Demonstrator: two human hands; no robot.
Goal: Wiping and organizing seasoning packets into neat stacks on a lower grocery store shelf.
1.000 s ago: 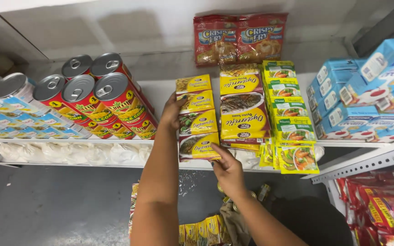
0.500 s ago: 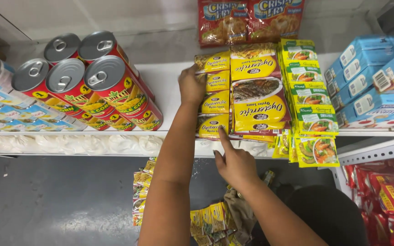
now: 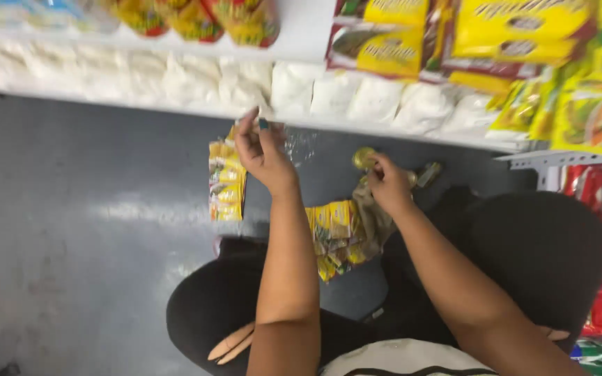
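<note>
On the left, the grey floor (image 3: pixel 71 230) lies bare beside the lower shelf (image 3: pixel 141 104), whose front edge is lined with white bags (image 3: pixel 196 80). Below that edge a strip of yellow packets (image 3: pixel 226 179) lies flat on the floor. The left hand (image 3: pixel 263 150) is raised just under the shelf edge, its fingers pinched on a piece of clear plastic wrap (image 3: pixel 299 143) that hangs beside it. Between the arms, a loose bundle of yellow packets (image 3: pixel 336 233) rests on the floor against the knees. The right hand (image 3: pixel 388 182) is closed around a small gold-coloured packet (image 3: pixel 365 159) at the top of that bundle; how firmly it is held cannot be told through the blur. Stacked yellow packets (image 3: pixel 384 52) sit on the upper shelf at the right. For a clean lift, the packet would best be gripped by its edge and the wrap kept clear of the bundle, so nothing is dragged along.
</note>
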